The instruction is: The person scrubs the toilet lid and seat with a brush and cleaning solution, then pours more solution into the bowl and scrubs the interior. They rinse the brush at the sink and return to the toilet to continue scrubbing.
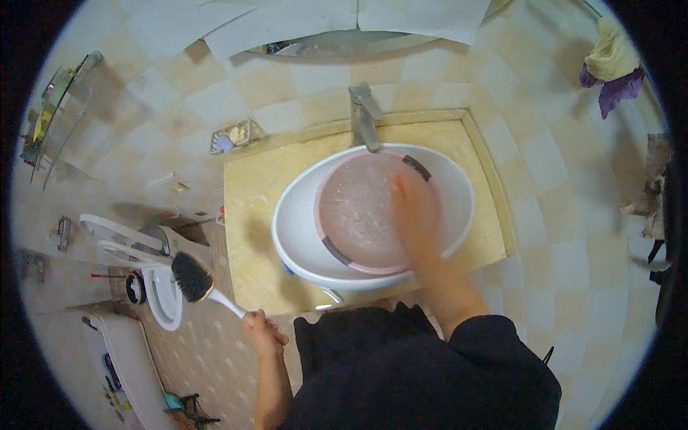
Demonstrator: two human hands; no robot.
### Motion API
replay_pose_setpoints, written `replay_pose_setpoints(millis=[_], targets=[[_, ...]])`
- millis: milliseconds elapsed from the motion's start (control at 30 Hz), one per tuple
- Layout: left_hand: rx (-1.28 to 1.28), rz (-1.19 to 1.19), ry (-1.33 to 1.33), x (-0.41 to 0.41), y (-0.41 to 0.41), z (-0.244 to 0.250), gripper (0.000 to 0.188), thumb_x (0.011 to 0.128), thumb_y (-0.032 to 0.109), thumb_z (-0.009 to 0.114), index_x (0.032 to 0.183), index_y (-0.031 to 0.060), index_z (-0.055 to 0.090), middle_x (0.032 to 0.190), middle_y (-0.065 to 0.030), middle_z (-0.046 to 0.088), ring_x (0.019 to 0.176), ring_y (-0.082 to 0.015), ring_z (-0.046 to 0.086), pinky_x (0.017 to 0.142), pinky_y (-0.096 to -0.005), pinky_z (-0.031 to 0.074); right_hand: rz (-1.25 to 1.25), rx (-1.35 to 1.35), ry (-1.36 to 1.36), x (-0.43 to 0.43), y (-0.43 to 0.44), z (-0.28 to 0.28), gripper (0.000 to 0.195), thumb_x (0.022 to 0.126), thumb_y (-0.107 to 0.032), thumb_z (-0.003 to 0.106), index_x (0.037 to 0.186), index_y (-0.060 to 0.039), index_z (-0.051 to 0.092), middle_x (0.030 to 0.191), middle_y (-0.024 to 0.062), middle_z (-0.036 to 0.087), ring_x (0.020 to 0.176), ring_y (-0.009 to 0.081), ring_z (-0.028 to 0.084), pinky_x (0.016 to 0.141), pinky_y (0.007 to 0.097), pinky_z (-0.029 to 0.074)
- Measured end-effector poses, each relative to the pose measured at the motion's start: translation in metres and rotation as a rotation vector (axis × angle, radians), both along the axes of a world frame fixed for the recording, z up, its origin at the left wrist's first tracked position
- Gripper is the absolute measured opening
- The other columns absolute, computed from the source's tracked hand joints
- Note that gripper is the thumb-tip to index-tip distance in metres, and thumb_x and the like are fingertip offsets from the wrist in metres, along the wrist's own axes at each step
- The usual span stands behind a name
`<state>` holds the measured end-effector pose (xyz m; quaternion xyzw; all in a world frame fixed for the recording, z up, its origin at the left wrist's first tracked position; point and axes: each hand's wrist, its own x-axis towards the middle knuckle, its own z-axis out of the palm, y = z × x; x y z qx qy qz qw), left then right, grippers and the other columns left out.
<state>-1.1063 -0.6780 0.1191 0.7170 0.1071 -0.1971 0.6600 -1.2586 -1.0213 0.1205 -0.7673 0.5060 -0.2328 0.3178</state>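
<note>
My left hand (264,334) grips the white handle of a brush (192,277). Its black bristle head points away to the left, past the counter's edge. A round pink basin (317,207) with two dark grips on its rim sits inside a white oval washbasin (293,236). Bubbly water (360,215) fills much of the pink basin. Over its right side is my right hand (404,201), blurred, with the fingers hard to make out; whether it touches the water cannot be told. The metal faucet (365,115) stands behind, its spout above the basin's far rim.
The washbasin rests on a yellow counter (252,188). A wire soap rack (234,135) holding small items hangs at its back left corner. A toilet (164,301) with its lid raised and a white tub (126,349) are at left. Cloths (615,59) hang at upper right.
</note>
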Motion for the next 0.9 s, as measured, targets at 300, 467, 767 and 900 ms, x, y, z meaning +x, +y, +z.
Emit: replay_pose_setpoints(millis=[300, 467, 767, 900], targets=[[0.040, 0.323, 0.032, -0.111, 0.049, 0.007, 0.014, 0.083, 0.014, 0.053, 0.089, 0.0074, 0.041, 0.065, -0.0025, 0.041, 0.053, -0.0109, 0.042, 0.047, -0.0230, 0.038, -0.771, 1.195, -0.796, -0.004, 0.017, -0.133, 0.020, 0.089, -0.023, 0.045, 0.101, -0.0101, 0.056, 0.098, 0.0112, 0.058, 0.092, 0.0265, 0.055, 0.077, 0.0413, 0.046], [0.013, 0.373, -0.025, -0.131, 0.050, 0.007, 0.015, 0.082, 0.017, 0.053, 0.086, 0.0091, 0.041, 0.064, -0.0009, 0.039, 0.051, -0.0107, 0.040, 0.044, -0.0234, 0.036, -0.594, 1.417, -1.521, 0.021, -0.089, -0.112, 0.021, 0.091, -0.026, 0.044, 0.102, -0.0123, 0.055, 0.105, 0.0118, 0.058, 0.097, 0.0280, 0.056, 0.079, 0.0452, 0.048], [0.023, 0.359, -0.114, -0.142, 0.058, 0.014, 0.015, 0.082, 0.013, 0.055, 0.087, 0.0067, 0.041, 0.065, -0.0037, 0.042, 0.052, -0.0119, 0.043, 0.047, -0.0248, 0.038, -0.403, 1.111, -1.245, -0.025, -0.086, -0.009, 0.045, 0.092, -0.032, 0.046, 0.128, -0.0062, 0.041, 0.129, 0.0117, 0.042, 0.117, 0.0247, 0.042, 0.097, 0.0392, 0.038], [0.045, 0.372, -0.038, -0.142, 0.056, 0.020, 0.015, 0.082, 0.013, 0.054, 0.087, 0.0076, 0.041, 0.065, -0.0038, 0.043, 0.052, -0.0118, 0.043, 0.047, -0.0249, 0.038, -0.403, 1.070, -1.061, -0.063, -0.051, -0.038, 0.048, 0.088, -0.032, 0.050, 0.128, -0.0077, 0.039, 0.131, 0.0113, 0.041, 0.118, 0.0258, 0.041, 0.099, 0.0391, 0.032]])
